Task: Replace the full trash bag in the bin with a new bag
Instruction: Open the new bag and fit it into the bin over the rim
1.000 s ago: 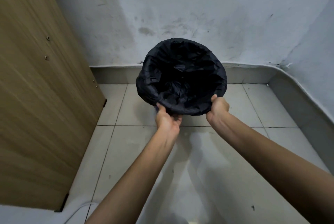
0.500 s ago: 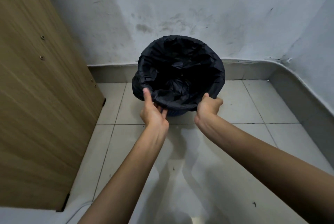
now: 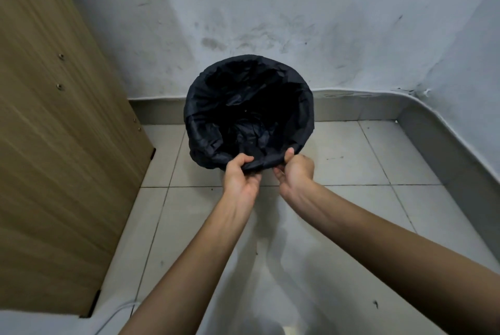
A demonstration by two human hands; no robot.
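- Both my hands are closer together now than half a second ago, side by side at the near edge of the black bag (image 3: 249, 107); my left hand (image 3: 239, 176), which had a finger pointing up beside the rim, has come round and closed on the plastic.
- Left hand: fingers curled over the folded near edge, pinching the bag between fingers and thumb.
- Right hand (image 3: 296, 171): thumb up against the fold, fingers tucked under it, gripping the same edge just beside my left.
- The bag lines the bin, stretched over the round rim, mouth open, crumpled plastic down inside.
- The bin itself is almost wholly hidden under the bag; I can't make out its colour or base here.
- The inside of the bag is too dark to read; I can't tell if anything lies in it.
- My fingertips under the fold are out of sight.
- The bin stands on the tiled floor (image 3: 351, 156), close to the back wall (image 3: 297, 9) and its skirting.
- Wooden panel (image 3: 54, 131) on the left, near the bin but apart; the corner wall curves in on the right.
- Open tile lies between me and the bin.
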